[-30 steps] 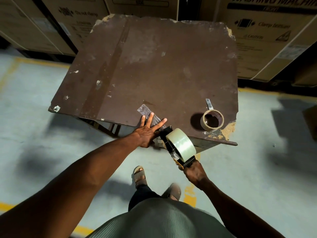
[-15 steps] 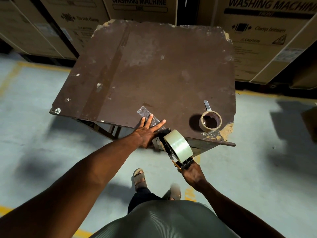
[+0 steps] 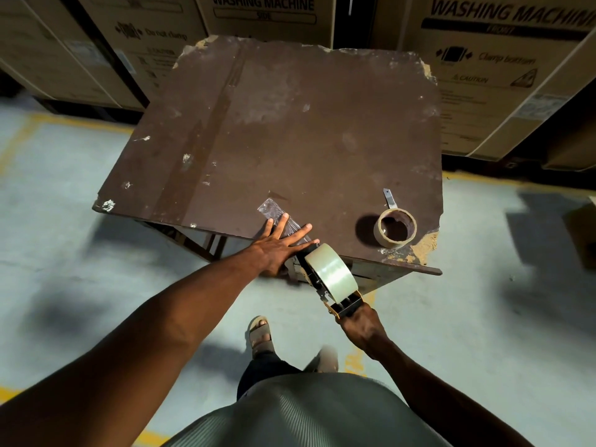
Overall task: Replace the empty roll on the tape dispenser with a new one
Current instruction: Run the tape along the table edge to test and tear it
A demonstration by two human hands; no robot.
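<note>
My right hand (image 3: 362,329) grips the handle of a black tape dispenser (image 3: 325,282) that carries a full clear roll (image 3: 332,272), held off the near edge of the brown table (image 3: 290,130). A strip of clear tape (image 3: 274,214) runs from the dispenser onto the table top. My left hand (image 3: 280,245) lies flat on that strip with fingers spread. The empty cardboard roll (image 3: 396,229) stands on the table's near right corner, apart from both hands.
A small metal blade (image 3: 388,198) lies just behind the empty roll. Large washing machine cartons (image 3: 483,59) stand close behind the table. The table's right corner (image 3: 422,250) is chipped. Grey concrete floor (image 3: 500,301) with yellow lines surrounds it; my sandalled feet (image 3: 261,333) are below.
The dispenser and both hands stay nearly in place; the view has shifted slightly, so the table sits a little lower in frame. The left hand remains pressed on the tape.
</note>
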